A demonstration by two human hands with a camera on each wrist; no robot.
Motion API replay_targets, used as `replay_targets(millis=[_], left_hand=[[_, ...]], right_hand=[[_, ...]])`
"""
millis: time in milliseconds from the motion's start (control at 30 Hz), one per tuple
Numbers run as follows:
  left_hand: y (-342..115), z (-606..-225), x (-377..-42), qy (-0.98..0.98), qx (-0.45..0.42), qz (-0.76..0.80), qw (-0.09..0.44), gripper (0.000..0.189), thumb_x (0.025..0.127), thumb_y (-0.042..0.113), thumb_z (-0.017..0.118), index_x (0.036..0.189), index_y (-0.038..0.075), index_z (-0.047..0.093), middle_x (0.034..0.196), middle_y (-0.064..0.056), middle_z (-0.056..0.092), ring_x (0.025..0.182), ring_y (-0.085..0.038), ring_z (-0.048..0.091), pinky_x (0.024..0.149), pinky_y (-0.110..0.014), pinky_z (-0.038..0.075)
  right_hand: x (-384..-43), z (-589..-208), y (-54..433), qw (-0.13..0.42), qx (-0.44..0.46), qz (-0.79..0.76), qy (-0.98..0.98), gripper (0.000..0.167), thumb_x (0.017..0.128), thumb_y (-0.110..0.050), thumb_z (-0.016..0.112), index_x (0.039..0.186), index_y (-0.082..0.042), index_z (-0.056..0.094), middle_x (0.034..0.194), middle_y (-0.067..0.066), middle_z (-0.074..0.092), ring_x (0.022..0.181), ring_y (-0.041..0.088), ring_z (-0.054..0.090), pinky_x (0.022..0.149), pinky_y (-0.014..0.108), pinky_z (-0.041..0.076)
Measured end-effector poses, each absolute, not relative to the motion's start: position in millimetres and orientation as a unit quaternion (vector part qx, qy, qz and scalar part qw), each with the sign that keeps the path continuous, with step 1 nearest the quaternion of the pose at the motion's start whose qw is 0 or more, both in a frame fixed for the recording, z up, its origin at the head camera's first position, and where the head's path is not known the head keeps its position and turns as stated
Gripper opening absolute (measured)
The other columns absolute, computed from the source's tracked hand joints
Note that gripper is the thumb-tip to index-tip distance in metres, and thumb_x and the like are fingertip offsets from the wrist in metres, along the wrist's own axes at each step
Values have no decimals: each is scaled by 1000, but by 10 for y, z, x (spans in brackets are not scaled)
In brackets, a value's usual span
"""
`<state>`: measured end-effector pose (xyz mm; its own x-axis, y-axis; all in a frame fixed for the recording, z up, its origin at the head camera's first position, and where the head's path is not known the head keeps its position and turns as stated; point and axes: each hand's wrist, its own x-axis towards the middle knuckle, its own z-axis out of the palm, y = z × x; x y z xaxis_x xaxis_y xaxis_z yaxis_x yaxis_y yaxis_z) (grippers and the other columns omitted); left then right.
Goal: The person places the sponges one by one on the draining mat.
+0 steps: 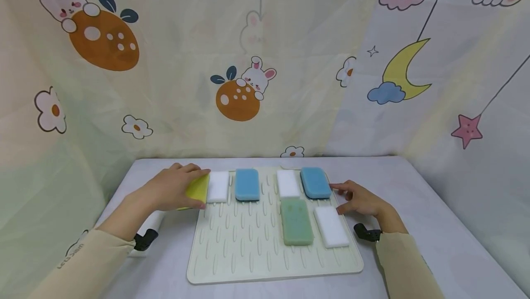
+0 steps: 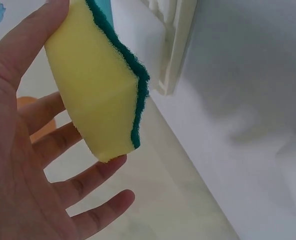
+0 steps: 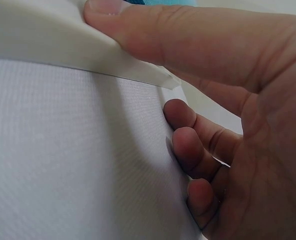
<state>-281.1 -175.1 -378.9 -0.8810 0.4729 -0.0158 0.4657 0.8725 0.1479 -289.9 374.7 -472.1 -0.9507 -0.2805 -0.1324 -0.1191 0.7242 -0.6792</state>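
My left hand point(image 1: 175, 187) pinches a yellow sponge point(image 1: 198, 189) between thumb and fingers at the back left of a cream ridged mat point(image 1: 240, 248). In the left wrist view, the sponge point(image 2: 92, 95) has a dark green scouring layer and is slightly bent. A white sponge point(image 1: 217, 186) stands right beside it. At the mat's right edge, my right hand point(image 1: 364, 200) rests with its thumb point(image 3: 137, 30) on the rim and the other fingers loosely bent. Its index fingertip is by a blue sponge point(image 1: 316, 183), its thumb by a white sponge point(image 1: 331, 227).
Another blue sponge point(image 1: 247, 184), a white sponge point(image 1: 287, 184) and a pale green sponge point(image 1: 296, 222) lie on the mat. A white object point(image 1: 151, 225) is partly hidden under the left forearm. Behind the white table point(image 1: 434, 253) hangs a printed cloth point(image 1: 178, 83).
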Motion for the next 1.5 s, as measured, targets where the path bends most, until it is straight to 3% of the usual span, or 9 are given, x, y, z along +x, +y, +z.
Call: replay_targets(millis=[400, 1500], left_hand=[[-1628, -3787, -2738, 966, 254, 53, 19, 95, 75, 70, 81, 153, 22, 53, 146, -7, 58, 125, -38, 55, 101, -59, 50], [-1319, -3916, -2552, 955, 289, 66, -7, 95, 73, 68, 84, 152, 25, 54, 142, -2, 60, 118, -31, 56, 98, -53, 50]], right_hand=[[-2909, -4681, 3718, 118, -104, -355, 922, 87, 73, -22, 92, 149, -4, 55, 121, 17, 54, 95, 26, 43, 77, 33, 39], [-2921, -4713, 3744, 118, -111, -356, 920, 88, 73, -22, 92, 150, -4, 54, 121, 16, 54, 95, 25, 43, 77, 31, 40]])
